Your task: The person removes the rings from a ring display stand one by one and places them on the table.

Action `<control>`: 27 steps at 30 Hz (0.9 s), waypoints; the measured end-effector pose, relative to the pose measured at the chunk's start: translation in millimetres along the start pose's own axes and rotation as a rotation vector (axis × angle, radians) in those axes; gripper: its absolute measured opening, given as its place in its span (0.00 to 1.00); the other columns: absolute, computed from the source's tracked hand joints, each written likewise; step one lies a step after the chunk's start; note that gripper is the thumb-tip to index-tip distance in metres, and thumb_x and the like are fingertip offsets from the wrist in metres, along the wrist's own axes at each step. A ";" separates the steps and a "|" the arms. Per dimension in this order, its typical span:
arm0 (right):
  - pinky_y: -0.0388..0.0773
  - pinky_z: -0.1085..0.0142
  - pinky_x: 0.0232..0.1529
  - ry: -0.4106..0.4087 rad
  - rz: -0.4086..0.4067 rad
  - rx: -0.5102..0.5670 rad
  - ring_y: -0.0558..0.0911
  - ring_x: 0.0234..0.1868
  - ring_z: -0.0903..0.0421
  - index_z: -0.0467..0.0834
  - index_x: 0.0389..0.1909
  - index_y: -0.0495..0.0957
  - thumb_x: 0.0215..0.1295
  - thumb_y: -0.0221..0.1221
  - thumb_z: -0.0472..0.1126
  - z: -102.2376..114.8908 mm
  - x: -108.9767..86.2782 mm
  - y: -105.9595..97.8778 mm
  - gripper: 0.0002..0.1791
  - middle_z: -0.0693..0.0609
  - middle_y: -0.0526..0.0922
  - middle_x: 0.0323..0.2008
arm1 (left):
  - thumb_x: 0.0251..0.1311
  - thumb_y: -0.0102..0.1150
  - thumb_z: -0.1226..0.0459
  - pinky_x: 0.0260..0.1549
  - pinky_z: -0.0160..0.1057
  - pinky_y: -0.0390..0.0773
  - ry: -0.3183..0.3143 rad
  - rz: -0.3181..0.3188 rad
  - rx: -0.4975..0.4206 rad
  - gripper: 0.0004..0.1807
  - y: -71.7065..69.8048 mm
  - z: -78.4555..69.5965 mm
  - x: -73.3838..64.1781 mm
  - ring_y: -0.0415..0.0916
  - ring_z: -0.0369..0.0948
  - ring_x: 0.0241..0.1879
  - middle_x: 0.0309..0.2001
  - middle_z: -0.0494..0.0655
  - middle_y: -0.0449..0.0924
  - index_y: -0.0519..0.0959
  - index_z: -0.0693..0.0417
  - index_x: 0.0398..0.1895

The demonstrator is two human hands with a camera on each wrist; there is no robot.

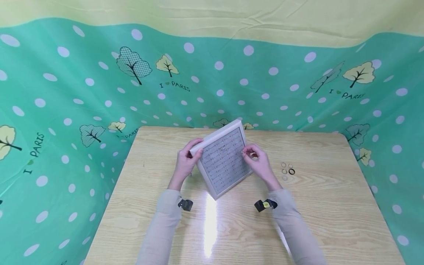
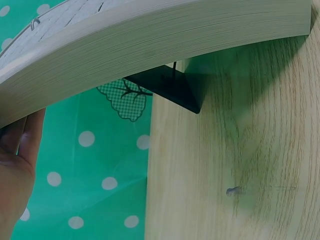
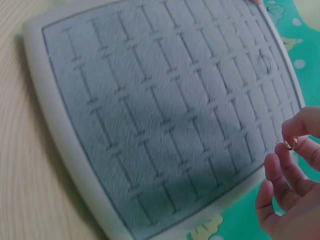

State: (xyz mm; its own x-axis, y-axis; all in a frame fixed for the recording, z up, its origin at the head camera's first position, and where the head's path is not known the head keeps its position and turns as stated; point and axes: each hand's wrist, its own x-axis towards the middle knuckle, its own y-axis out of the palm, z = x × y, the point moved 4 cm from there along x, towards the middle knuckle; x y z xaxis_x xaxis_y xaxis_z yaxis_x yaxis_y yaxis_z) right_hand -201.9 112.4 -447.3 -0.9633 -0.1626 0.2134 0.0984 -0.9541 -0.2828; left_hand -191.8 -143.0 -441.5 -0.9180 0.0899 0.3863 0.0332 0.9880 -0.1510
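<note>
A white-framed ring display board (image 1: 225,158), with rows of slots in a grey padded face, stands tilted in front of me. My left hand (image 1: 183,162) grips its upper left corner, thumb over the front of the frame. At the board's right side, my right hand (image 1: 260,162) pinches a small gold ring (image 3: 290,144) between thumb and forefinger, its other fingers loosely bent. One ring (image 3: 266,63) sits in a slot in the upper part of the board; the slots around it hold none. Behind the board, the left wrist view shows a black support (image 2: 172,87).
To the right of my right hand, a dark ring (image 1: 289,172) and several pale rings (image 1: 284,171) lie on the wooden table (image 1: 132,221). A green dotted curtain (image 1: 198,88) hangs along the table's back and sides. Small cameras (image 1: 186,205) are strapped to both wrists.
</note>
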 end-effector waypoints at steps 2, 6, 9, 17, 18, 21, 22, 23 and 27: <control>0.74 0.55 0.42 0.002 -0.007 -0.005 0.74 0.39 0.46 0.26 0.37 0.76 0.57 0.57 0.21 -4.8 -1.8 -4.3 0.06 0.32 0.77 0.42 | 0.63 0.56 0.76 0.31 0.43 0.85 0.000 0.001 -0.006 0.17 -0.1 0.0 0.0 0.81 0.54 0.36 0.45 0.69 0.79 0.73 0.68 0.56; 0.74 0.56 0.40 0.009 -0.017 -0.011 0.74 0.39 0.42 0.25 0.37 0.75 0.57 0.57 0.21 -13.9 -6.4 -12.2 0.06 0.30 0.77 0.42 | 0.63 0.56 0.77 0.31 0.41 0.85 -0.001 -0.003 -0.026 0.17 -0.2 -0.3 0.3 0.81 0.47 0.35 0.45 0.69 0.79 0.73 0.70 0.55; 0.75 0.59 0.40 0.010 -0.023 -0.032 0.75 0.39 0.40 0.24 0.36 0.75 0.57 0.57 0.21 -21.8 -11.5 -18.2 0.06 0.30 0.76 0.41 | 0.62 0.55 0.77 0.32 0.40 0.84 -0.001 -0.005 -0.040 0.17 -0.3 -1.0 0.4 0.81 0.44 0.36 0.46 0.70 0.79 0.73 0.72 0.55; 0.75 0.69 0.38 0.038 -0.040 -0.071 0.75 0.39 0.46 0.25 0.37 0.76 0.57 0.58 0.22 -43.6 -25.0 -34.4 0.07 0.32 0.77 0.41 | 0.62 0.56 0.77 0.32 0.40 0.85 -0.008 -0.007 -0.035 0.17 -1.3 -1.4 0.2 0.81 0.43 0.36 0.46 0.70 0.79 0.73 0.72 0.55; 0.75 0.69 0.38 0.042 -0.043 -0.072 0.75 0.38 0.47 0.25 0.38 0.76 0.58 0.58 0.22 -45.9 -26.3 -36.3 0.07 0.33 0.77 0.41 | 0.62 0.56 0.77 0.32 0.40 0.85 -0.008 -0.008 -0.034 0.17 -1.5 -1.4 0.3 0.81 0.43 0.36 0.46 0.70 0.79 0.73 0.72 0.55; 0.75 0.70 0.38 0.060 -0.056 -0.067 0.75 0.38 0.49 0.26 0.38 0.76 0.58 0.58 0.22 -52.6 -30.6 -42.3 0.07 0.34 0.76 0.41 | 0.62 0.55 0.77 0.32 0.41 0.85 -0.002 -0.007 -0.035 0.17 -1.6 -1.3 0.3 0.81 0.43 0.36 0.46 0.70 0.78 0.73 0.72 0.55; 0.75 0.71 0.38 0.066 -0.063 -0.065 0.75 0.38 0.49 0.25 0.38 0.76 0.58 0.58 0.22 -54.6 -32.3 -44.4 0.07 0.34 0.76 0.41 | 0.62 0.55 0.78 0.32 0.41 0.85 0.003 -0.005 -0.034 0.17 -1.6 -1.4 0.3 0.81 0.43 0.36 0.46 0.70 0.78 0.73 0.72 0.55; 0.75 0.71 0.38 0.072 -0.070 -0.065 0.75 0.38 0.50 0.25 0.38 0.76 0.59 0.58 0.22 -56.4 -34.2 -46.5 0.07 0.34 0.76 0.41 | 0.62 0.55 0.78 0.32 0.41 0.85 0.005 -0.004 -0.035 0.17 -1.6 -1.2 0.3 0.81 0.43 0.36 0.47 0.70 0.78 0.73 0.72 0.55; 0.74 0.73 0.37 0.096 -0.098 -0.082 0.75 0.38 0.52 0.25 0.38 0.76 0.59 0.58 0.23 -63.6 -43.3 -55.9 0.07 0.34 0.76 0.42 | 0.62 0.56 0.77 0.31 0.41 0.85 0.013 -0.002 -0.033 0.17 -1.4 0.0 -0.2 0.81 0.41 0.35 0.47 0.70 0.78 0.73 0.72 0.55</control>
State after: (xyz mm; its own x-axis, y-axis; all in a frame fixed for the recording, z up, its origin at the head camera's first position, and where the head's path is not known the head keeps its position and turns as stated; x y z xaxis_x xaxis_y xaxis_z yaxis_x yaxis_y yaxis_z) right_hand -181.5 188.7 -500.2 -0.9871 -0.0408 0.1548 -0.0146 -0.9400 -0.3410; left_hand -191.6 -144.3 -441.4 -0.9128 0.0897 0.3984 0.0448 0.9917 -0.1207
